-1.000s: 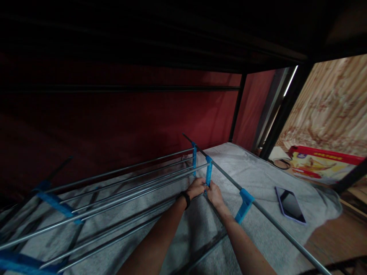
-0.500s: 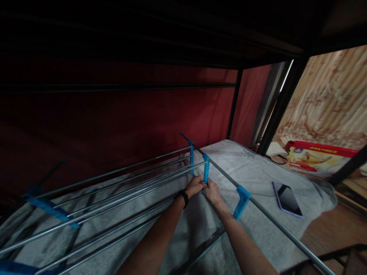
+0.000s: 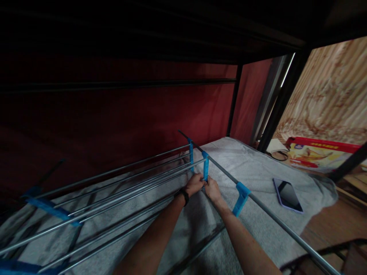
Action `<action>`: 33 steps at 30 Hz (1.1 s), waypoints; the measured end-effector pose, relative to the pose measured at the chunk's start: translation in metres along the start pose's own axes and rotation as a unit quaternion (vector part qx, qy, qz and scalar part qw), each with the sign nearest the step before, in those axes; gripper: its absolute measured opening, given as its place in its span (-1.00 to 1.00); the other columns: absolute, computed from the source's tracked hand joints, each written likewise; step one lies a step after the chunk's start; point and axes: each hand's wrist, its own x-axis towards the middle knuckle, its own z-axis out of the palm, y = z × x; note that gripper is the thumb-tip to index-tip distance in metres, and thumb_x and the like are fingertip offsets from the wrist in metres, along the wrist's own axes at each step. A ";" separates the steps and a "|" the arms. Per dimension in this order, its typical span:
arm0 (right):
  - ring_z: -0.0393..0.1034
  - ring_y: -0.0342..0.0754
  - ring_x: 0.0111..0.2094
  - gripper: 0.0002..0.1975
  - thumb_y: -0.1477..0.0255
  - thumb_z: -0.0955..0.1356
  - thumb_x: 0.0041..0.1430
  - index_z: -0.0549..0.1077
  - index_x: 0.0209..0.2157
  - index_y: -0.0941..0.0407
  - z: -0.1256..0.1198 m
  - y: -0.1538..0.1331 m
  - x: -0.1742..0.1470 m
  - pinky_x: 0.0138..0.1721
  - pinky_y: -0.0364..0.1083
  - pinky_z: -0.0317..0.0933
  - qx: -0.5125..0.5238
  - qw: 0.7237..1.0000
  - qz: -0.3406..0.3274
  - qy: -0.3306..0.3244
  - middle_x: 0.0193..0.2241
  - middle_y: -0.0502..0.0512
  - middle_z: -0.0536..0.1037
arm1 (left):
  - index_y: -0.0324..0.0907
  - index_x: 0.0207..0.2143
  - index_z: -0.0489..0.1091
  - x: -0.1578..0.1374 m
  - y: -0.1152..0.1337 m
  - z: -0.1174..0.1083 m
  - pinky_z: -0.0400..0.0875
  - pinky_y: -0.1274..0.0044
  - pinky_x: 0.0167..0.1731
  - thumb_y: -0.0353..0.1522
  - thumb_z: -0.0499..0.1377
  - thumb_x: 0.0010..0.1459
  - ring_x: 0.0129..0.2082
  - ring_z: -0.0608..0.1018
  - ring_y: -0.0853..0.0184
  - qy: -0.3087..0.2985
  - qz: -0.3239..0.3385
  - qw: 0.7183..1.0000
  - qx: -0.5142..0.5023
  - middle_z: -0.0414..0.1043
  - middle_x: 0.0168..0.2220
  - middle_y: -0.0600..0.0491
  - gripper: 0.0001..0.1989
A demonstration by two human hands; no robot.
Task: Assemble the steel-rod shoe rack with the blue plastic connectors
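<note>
A rack of thin metal rods (image 3: pixel 123 190) joined by blue plastic brackets lies across a grey blanket. My left hand (image 3: pixel 195 184), with a dark band at the wrist, is closed around the end of a metal rod, mostly hidden by the fingers. Pressed against it, my right hand (image 3: pixel 213 190) pinches the lower end of a blue bracket (image 3: pixel 206 168). That bracket hangs from a long grey pole (image 3: pixel 222 168) running from the back toward the lower right. Another blue bracket (image 3: pixel 241 196) on the same pole sits just right of my right forearm.
A phone (image 3: pixel 287 195) in a purple case lies on the blanket (image 3: pixel 258 175) at the right. Dark bed-frame posts (image 3: pixel 235 101) and a red wall (image 3: pixel 143 118) stand behind. Beyond the frame are a red and yellow box (image 3: pixel 318 154) and a patterned curtain (image 3: pixel 329 95).
Both hands keep their places at the bracket's lower end, with hardly any visible shift in the fingers. The view has tilted very slightly.
</note>
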 end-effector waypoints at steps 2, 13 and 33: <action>0.52 0.06 -0.03 -0.65 0.54 0.24 0.21 0.50 -0.01 0.18 0.001 0.001 0.000 0.08 -0.03 0.32 0.001 1.000 0.000 0.002 -0.07 0.28 0.64 | -0.20 -0.39 0.46 0.000 0.000 0.000 0.38 0.52 -0.12 -0.52 0.16 0.07 -0.22 0.51 0.28 0.001 0.003 1.000 0.000 0.51 -0.33 0.06 -0.90; 0.54 0.07 -0.04 -0.65 0.54 0.22 0.25 0.48 0.00 0.19 0.000 -0.001 -0.003 0.03 -0.05 0.33 0.008 1.000 -0.016 -0.001 -0.10 0.30 0.64 | -0.18 -0.33 0.40 -0.001 -0.001 0.000 0.35 0.58 -0.23 -0.55 0.15 0.08 -0.27 0.49 0.35 0.003 0.004 1.000 -0.011 0.48 -0.33 0.11 -0.87; 0.54 0.01 -0.21 -0.69 0.47 0.20 0.23 0.48 -0.08 0.16 0.006 0.002 -0.006 -0.12 -0.10 0.36 -0.020 0.999 -0.026 0.021 -0.23 0.22 0.65 | -0.15 0.16 0.37 -0.072 0.021 -0.009 0.12 0.20 0.32 -0.51 0.12 0.22 0.28 0.34 0.08 0.106 0.038 0.985 0.130 0.36 0.23 -0.14 -0.55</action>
